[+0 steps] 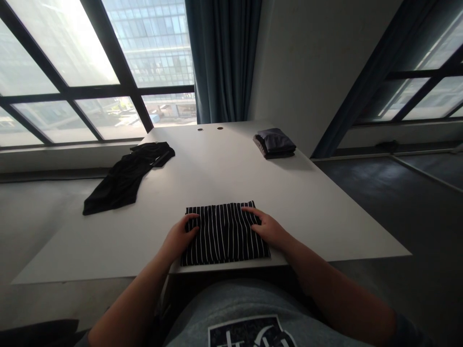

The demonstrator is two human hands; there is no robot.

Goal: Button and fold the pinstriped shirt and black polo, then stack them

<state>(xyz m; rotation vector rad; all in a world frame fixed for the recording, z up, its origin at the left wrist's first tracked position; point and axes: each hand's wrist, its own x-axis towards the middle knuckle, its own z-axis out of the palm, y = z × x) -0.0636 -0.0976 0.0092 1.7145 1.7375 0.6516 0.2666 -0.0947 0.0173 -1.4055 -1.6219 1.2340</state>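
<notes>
A black cloth garment with white stripes (pixel 224 233), folded into a flat rectangle, lies at the table's near edge in front of me. My left hand (pixel 183 232) rests on its left side, thumb and forefinger apart on the fabric. On the right side lies my right hand (pixel 269 228), its forefinger stretched along the upper edge and its thumb lower down. Both hands touch the cloth with fingers spread, neither visibly gripping it. The garment's exact kind cannot be made out while it is folded.
On the white table (pixel 217 178), a loose black garment (pixel 125 178) spreads at the left and overhangs the edge. A stack of folded dark clothes (pixel 277 143) sits at the back right. Two round holes pierce the far end. Behind hangs a blue curtain (pixel 224 62) beside windows.
</notes>
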